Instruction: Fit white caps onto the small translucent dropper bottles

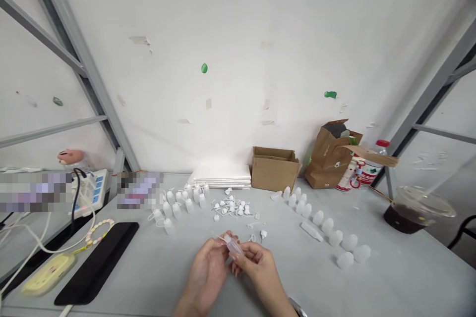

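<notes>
Near the front middle of the table, both hands meet around a small translucent squeeze bottle [233, 245]. My right hand [260, 262] pinches the bottle's body, which lies tilted. At its upper end, my left hand [210, 262] closes on a white cap [226, 238] with a thin strap; the left fingertips are partly hidden. Just beyond lies a pile of loose white caps [234, 206], with one cap [264, 234] closer to the right hand. Several capped bottles [176, 210] stand to the left. On the right, uncapped bottles [327, 226] stand in a line, and one bottle [311, 231] lies flat.
A cardboard box [275, 169] and a white stack of sheets [222, 177] rest against the wall. To the right are a brown paper bag [327, 158] and a lidded cup of dark drink [412, 213]. A black pad [98, 262], cables and a power strip [97, 189] occupy the left.
</notes>
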`<action>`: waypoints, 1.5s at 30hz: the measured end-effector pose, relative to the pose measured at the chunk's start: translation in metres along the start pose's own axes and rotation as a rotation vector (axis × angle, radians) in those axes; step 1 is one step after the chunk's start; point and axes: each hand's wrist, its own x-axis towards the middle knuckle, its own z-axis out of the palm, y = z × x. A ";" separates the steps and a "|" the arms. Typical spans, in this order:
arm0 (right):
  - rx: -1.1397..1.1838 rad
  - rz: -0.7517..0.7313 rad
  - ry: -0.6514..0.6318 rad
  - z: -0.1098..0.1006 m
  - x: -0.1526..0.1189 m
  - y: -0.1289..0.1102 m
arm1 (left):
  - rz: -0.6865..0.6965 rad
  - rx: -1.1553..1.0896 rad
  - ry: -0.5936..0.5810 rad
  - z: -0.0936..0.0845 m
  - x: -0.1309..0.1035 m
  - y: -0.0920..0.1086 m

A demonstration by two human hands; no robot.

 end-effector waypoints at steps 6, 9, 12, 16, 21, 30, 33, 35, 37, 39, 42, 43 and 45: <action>-0.006 -0.026 -0.019 -0.001 0.001 0.000 | -0.029 0.019 -0.039 0.000 -0.001 0.002; -0.107 -0.114 0.019 -0.001 -0.001 0.001 | 0.038 0.090 -0.033 -0.002 -0.002 0.001; -0.308 -0.221 0.118 -0.003 -0.003 0.003 | 0.158 0.188 -0.044 -0.001 -0.003 -0.002; -0.468 -0.271 0.172 -0.005 -0.005 0.007 | 0.315 0.397 0.101 0.003 -0.004 -0.004; -0.528 -0.297 0.123 -0.004 -0.007 0.006 | 0.403 0.533 0.280 0.002 -0.001 -0.001; -0.496 -0.244 0.059 0.000 -0.010 -0.005 | 0.362 0.330 0.205 -0.004 0.005 0.005; -0.521 -0.255 0.067 0.001 -0.011 -0.005 | 0.310 0.302 0.185 -0.002 0.004 0.004; -0.525 -0.263 0.068 0.001 -0.011 -0.004 | 0.295 0.302 0.183 -0.001 0.003 0.002; -0.527 -0.270 0.064 0.001 -0.011 -0.003 | 0.302 0.328 0.179 -0.002 0.003 0.001; -0.534 -0.281 0.070 0.000 -0.010 -0.002 | 0.310 0.385 0.177 -0.002 0.003 0.000; -0.537 -0.299 0.087 0.000 -0.010 -0.001 | 0.303 0.475 0.154 0.000 0.002 0.000; -0.534 -0.303 0.088 0.000 -0.009 -0.001 | 0.301 0.492 0.150 0.001 0.001 0.000; -0.533 -0.311 0.083 0.000 -0.009 0.000 | 0.303 0.513 0.152 0.005 0.000 0.001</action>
